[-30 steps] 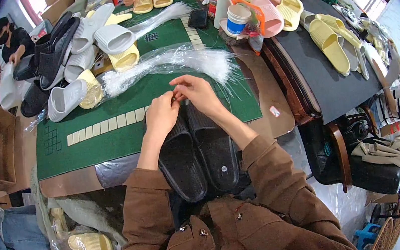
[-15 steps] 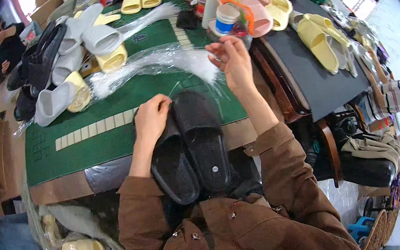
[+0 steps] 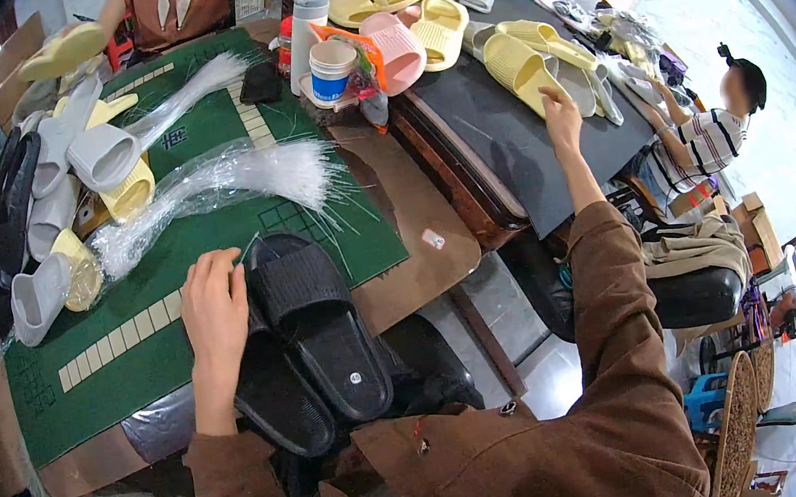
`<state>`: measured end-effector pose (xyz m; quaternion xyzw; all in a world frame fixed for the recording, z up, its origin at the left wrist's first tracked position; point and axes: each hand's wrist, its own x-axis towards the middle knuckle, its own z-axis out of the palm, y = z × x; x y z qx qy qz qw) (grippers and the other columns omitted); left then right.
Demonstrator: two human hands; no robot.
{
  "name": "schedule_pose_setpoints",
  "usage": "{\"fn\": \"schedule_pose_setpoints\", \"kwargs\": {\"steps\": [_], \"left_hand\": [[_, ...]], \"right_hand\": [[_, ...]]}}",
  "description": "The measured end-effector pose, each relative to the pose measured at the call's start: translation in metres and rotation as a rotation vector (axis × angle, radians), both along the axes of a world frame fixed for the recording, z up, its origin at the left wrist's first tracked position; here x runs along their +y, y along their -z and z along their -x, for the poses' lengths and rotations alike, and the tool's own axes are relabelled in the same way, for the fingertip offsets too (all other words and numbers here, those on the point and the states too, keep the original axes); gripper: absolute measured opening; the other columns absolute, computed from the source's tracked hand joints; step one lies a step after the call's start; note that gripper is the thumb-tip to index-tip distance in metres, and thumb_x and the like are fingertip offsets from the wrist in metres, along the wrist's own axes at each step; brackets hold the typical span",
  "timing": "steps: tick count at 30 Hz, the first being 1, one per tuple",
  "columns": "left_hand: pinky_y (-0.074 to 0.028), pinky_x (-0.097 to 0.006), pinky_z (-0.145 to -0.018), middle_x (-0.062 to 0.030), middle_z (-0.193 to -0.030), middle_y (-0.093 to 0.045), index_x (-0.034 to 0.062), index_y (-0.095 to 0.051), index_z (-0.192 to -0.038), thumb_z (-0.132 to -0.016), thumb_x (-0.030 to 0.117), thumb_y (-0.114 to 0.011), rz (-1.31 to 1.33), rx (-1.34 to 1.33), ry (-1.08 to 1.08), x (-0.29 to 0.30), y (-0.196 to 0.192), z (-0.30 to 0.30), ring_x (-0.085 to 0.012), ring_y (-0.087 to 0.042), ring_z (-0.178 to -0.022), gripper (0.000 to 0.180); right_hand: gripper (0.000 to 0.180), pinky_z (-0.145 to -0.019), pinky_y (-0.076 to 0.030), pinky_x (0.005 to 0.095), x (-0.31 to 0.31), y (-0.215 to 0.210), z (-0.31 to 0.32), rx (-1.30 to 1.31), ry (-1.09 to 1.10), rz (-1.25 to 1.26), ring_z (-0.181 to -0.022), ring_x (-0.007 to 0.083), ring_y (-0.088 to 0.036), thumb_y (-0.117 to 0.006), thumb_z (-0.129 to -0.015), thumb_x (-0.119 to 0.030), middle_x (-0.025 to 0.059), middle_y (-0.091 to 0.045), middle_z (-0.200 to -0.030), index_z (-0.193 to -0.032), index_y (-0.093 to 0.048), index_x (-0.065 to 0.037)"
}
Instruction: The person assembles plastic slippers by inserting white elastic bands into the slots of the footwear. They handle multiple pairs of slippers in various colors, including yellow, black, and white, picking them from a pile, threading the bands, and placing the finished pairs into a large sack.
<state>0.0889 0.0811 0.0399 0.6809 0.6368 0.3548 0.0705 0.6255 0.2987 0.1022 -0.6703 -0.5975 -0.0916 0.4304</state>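
The head view shows two black slippers side by side, the left slipper (image 3: 283, 404) and the right slipper (image 3: 311, 310), touching. Their toe ends are at the edge of the desk (image 3: 422, 275), and their heel ends are close to the person's lap. The right slipper has a small round white sticker (image 3: 355, 378) inside its heel.

The left hand (image 3: 215, 308) is on the toe end of the left slipper. Its fingers are bent and close to each other, but I cannot tell if they grip anything. The right hand (image 3: 559, 117) is far out to the right, over a dark desk (image 3: 463, 129). Its fingers are pinched together at the tips. I cannot tell if something thin is between them. They show in front of a yellow slipper (image 3: 515, 67), and I cannot tell if they touch it.

A green mat (image 3: 171, 278) is on the first desk. On it lies a big bunch of thin, clear strands (image 3: 239, 184). A heap with a gray slipper (image 3: 43, 300) and more slippers sits on the left. At the far right corner are a white tub (image 3: 333, 56) with a blue band, a gray bottle (image 3: 309, 34) and a pink slipper (image 3: 393, 43). Across the desk, a person in a brown top (image 3: 176, 16) holds up yellow slippers.
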Motion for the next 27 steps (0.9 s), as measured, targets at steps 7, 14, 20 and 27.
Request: {"fn": "schedule_pose_setpoints", "kwargs": {"steps": [7, 14, 20, 27], "left_hand": [[-0.042, -0.046, -0.099, -0.0159, -0.119, -0.056, 0.0032, -0.065, -0.110, -0.078, -0.005, -0.064, -0.234, 0.080, 0.121, -0.081, -0.019, -0.054, -0.0371, -0.053, -0.113, 0.033], [-0.036, -0.051, -0.099, -0.0143, -0.130, -0.047, 0.0101, -0.061, -0.124, -0.075, 0.007, -0.073, 0.041, 0.181, 0.049, -0.120, 0.007, -0.067, -0.0385, -0.042, -0.120, 0.050], [-0.035, -0.052, -0.097, -0.0146, -0.137, -0.043, 0.0125, -0.057, -0.133, -0.081, 0.020, -0.073, 0.075, 0.325, -0.023, -0.117, 0.001, -0.074, -0.0378, -0.043, -0.119, 0.055], [-0.041, -0.048, -0.094, -0.0186, -0.142, -0.039, -0.0017, -0.056, -0.126, -0.081, 0.021, -0.071, -0.015, 0.292, -0.054, -0.098, 0.021, -0.074, -0.0382, -0.048, -0.114, 0.052]], "right_hand": [[0.040, -0.101, -0.043, 0.0401, 0.094, 0.026, -0.020, -0.049, -0.153, 0.145, -0.113, 0.0373, -0.060, -0.064, -0.084, -0.027, 0.0232, -0.066, -0.115, -0.122, -0.066, -0.012], [0.036, -0.063, -0.046, 0.0276, 0.076, 0.017, -0.028, 0.403, -0.208, 0.152, -0.070, 0.0121, -0.059, -0.072, -0.082, -0.024, 0.0049, -0.068, -0.088, -0.111, -0.067, -0.003], [0.032, -0.050, -0.025, 0.0197, -0.075, -0.061, 0.052, 0.698, -0.455, 0.312, -0.056, 0.0027, -0.034, -0.070, -0.087, -0.022, -0.0068, -0.048, -0.072, -0.113, -0.058, -0.008], [0.030, -0.051, -0.031, 0.0204, -0.167, -0.058, 0.126, 0.323, -0.613, 0.530, -0.060, 0.0019, -0.042, -0.068, -0.087, -0.015, -0.0059, -0.048, -0.073, -0.114, -0.059, -0.003]]}}
